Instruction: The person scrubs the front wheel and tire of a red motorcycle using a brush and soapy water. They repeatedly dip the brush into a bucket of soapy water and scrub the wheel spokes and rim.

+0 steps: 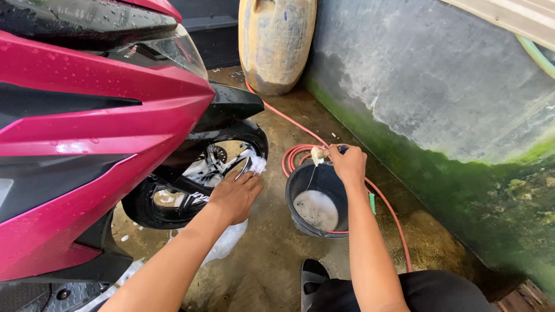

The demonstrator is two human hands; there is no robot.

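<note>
The right hand (348, 163) is clenched around a small pale sponge (317, 154), holding it just above the rim of a dark bucket (300, 199); a thin drip falls to the soapy water inside. The left hand (236, 195) is released, its fingers spread flat and resting on the tyre of the black front wheel (173, 199), which is covered with white foam. A large yellowish drum (276, 43) with faded blue marks stands by the wall. The magenta scooter (87, 133) is wet with drops. A red hose (300, 151) lies coiled on the wet concrete floor (272, 260), beside a grey wall (439, 86) green with moss at its base. Both forearms reach forward and down.
</note>
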